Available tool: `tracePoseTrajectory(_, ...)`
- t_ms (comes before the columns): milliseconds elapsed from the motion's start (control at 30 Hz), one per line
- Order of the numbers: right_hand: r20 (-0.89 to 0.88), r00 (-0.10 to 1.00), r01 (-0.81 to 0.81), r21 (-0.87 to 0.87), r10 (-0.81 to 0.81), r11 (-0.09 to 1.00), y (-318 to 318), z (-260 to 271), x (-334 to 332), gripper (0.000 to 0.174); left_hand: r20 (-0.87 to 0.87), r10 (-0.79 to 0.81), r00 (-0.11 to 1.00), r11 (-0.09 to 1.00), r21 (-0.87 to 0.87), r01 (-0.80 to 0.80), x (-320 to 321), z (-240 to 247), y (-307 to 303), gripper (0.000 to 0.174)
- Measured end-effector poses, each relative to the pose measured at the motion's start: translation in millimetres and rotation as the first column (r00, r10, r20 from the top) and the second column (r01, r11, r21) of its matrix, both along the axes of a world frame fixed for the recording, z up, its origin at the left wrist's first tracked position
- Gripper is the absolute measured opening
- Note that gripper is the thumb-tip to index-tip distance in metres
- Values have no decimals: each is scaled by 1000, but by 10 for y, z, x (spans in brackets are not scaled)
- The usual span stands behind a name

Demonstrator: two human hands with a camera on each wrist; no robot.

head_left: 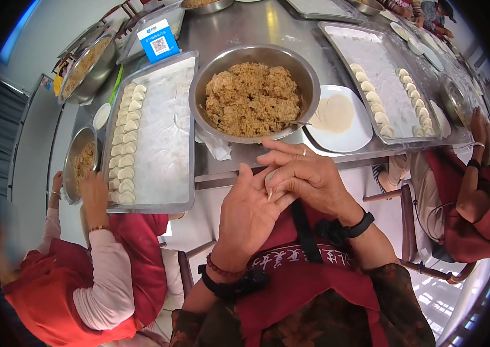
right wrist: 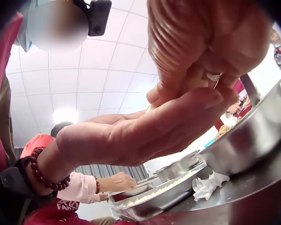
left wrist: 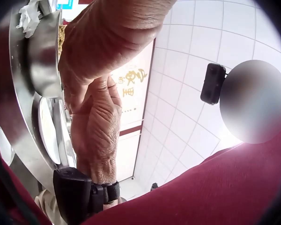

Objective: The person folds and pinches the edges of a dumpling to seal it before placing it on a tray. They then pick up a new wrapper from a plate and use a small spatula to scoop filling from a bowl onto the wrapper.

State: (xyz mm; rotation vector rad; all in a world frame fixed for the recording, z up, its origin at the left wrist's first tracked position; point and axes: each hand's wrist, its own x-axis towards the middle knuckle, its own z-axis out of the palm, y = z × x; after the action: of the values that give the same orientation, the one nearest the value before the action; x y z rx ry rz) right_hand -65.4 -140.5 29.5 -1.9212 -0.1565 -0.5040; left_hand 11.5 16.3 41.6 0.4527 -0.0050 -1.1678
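Observation:
Just in front of the apron, my two hands meet over a small pale dumpling (head_left: pixel 270 185), mostly covered by fingers. My left hand (head_left: pixel 249 217) is palm up, its fingers stretched out beneath the dumpling and its thumb raised. From above, my right hand (head_left: pixel 313 180) pinches the dumpling's edge between thumb and curled fingers. The right wrist view shows the left hand (right wrist: pixel 126 136) lying flat under the right hand (right wrist: pixel 201 47). Beyond the hands stands a steel bowl (head_left: pixel 197 110) of brown filling (head_left: pixel 250 98), a spoon handle (head_left: pixel 297 122) at its rim.
A white plate (head_left: pixel 352 141) holds round wrappers (head_left: pixel 334 113). Trays of dumplings stand left (head_left: pixel 164 144) and right (head_left: pixel 366 49) on the steel table (head_left: pixel 227 168). A crumpled tissue (head_left: pixel 217 147) lies by the bowl. People in red aprons sit left (head_left: pixel 77 289) and right (head_left: pixel 470 196).

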Motion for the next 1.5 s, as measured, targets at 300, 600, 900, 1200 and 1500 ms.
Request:
tracePoseTrajectory(300, -9, 998, -62, -306, 62, 950, -38, 123, 3, 10, -44, -19, 999, 999, 45, 21, 36, -32, 3, 58)
tracePoseTrajectory(600, -21, 994, -110, -320, 109, 941, 29, 45, 34, 16, 30, -38, 999, 994, 105, 35, 72, -99, 40, 61)
tracePoseTrajectory(900, -20, 996, -90, -353, 88, 931, 37, -56, 43, 12, -21, -33, 999, 992, 119, 36, 83, -34, 49, 66)
tracePoseTrajectory(1200, -110, 993, 45, 74, -37, 996, 76, -69, 8, 20, -116, -37, 993, 999, -12, 35, 111, -133, 64, 71)
tracePoseTrajectory(1500, -120, 991, 83, 143, -66, 986, 117, -167, 14, 16, -175, 8, 985, 1000, 16, -5, 97, -174, 23, 68)
